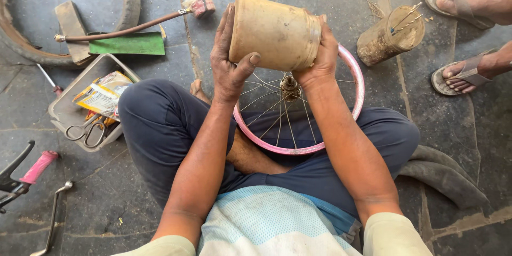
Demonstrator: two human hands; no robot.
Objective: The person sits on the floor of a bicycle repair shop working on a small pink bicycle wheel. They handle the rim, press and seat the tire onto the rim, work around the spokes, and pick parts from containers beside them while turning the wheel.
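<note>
From the head camera, a dusty tan jar (274,33) was held tipped on its side above the hub (290,86) of a pink wheel (358,82) laid across the lap. The left hand (229,64) was wrapped round the jar's base, the right hand (320,58) closed round its mouth end — nothing was seen spilled out. The spokes were already fitted; no tyre was on the rim.

The person wears dark navy trousers (160,122), a pale blue-and-white mesh shirt (266,224) with cream short sleeves (394,234); forearms are bare.
</note>
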